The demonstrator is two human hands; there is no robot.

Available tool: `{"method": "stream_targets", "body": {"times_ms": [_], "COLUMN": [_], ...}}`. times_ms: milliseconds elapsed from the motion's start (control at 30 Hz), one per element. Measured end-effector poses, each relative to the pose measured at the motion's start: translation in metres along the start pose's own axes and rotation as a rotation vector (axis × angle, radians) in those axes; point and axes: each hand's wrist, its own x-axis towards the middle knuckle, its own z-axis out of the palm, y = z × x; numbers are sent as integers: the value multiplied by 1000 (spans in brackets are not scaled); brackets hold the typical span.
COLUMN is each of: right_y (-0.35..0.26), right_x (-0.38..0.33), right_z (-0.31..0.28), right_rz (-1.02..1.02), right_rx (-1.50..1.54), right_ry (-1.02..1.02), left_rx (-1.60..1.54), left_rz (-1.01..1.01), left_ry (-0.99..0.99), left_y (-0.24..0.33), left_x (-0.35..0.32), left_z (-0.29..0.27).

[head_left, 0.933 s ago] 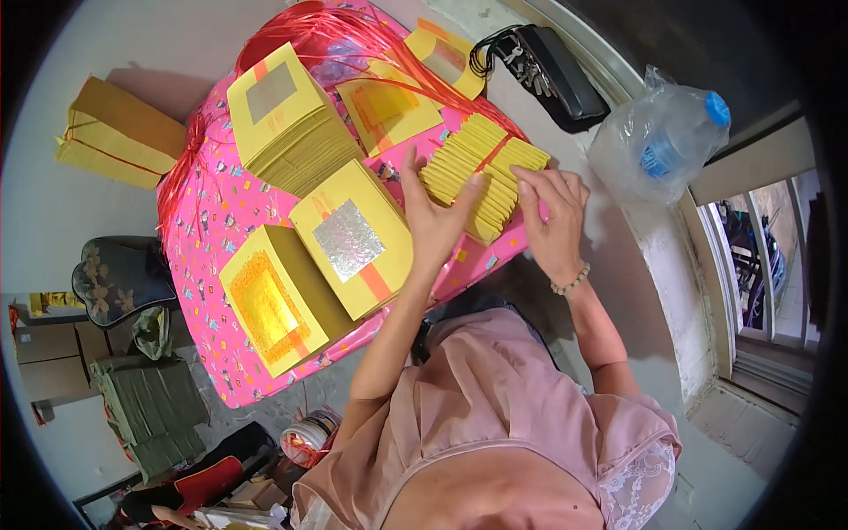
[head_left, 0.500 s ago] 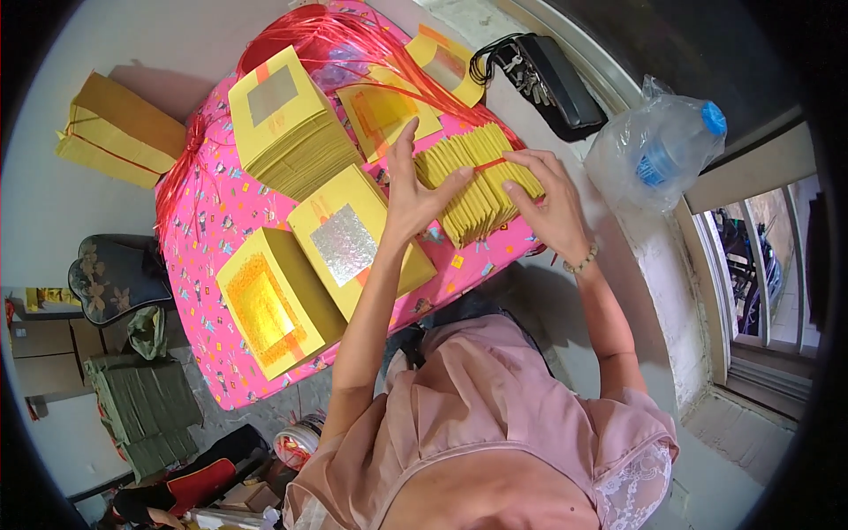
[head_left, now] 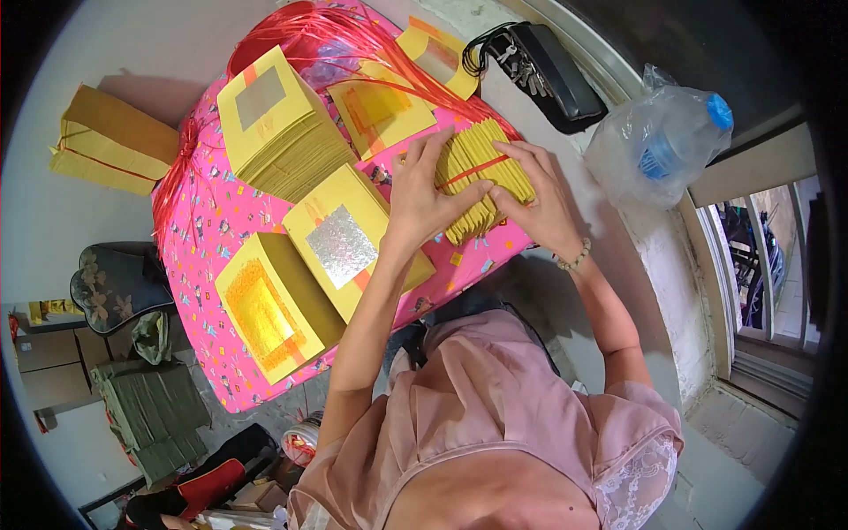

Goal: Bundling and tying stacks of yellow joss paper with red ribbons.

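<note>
A bundle of folded yellow joss paper (head_left: 466, 162) stands on edge on the pink tablecloth, a red strip across its top. My left hand (head_left: 426, 196) presses its left side, fingers up along it and thumb over the near top. From the other side my right hand (head_left: 541, 201) grips the bundle, its fingers over the right edge. The two thumbs nearly meet at the near end. Just left of the bundle stands a thick stack of yellow joss paper with a silver foil square (head_left: 343, 247); part of it is behind my left forearm.
Farther left are a gold-foil stack (head_left: 265, 309) and another tall stack (head_left: 287, 132). Loose sheets (head_left: 380, 106) and red plastic strips (head_left: 291, 40) lie at the back. On the ledge sit a black pouch with keys (head_left: 556, 75) and a bagged plastic bottle (head_left: 662, 146).
My left hand has moved right against the bundle, squeezing the fanned papers into a narrower block. My right hand has shifted slightly left, and its thumb has come nearer the left thumb.
</note>
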Motion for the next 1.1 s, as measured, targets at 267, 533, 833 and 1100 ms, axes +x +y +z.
{"method": "stream_targets", "body": {"times_ms": [267, 533, 833, 1100], "right_y": [7, -2, 2, 13], "right_x": [5, 0, -3, -1], "right_z": [1, -5, -1, -4], "right_rz": [-64, -53, 13, 10], "right_rx": [-3, 4, 72, 113], "right_ry": [-28, -62, -45, -21], "left_rx": [38, -19, -63, 104], "left_rz": [-6, 66, -41, 20], "left_ry": [-17, -45, -71, -76], "left_y": [2, -8, 1, 11], "left_x": [-1, 2, 0, 0], "left_z": [-2, -3, -6, 0]}}
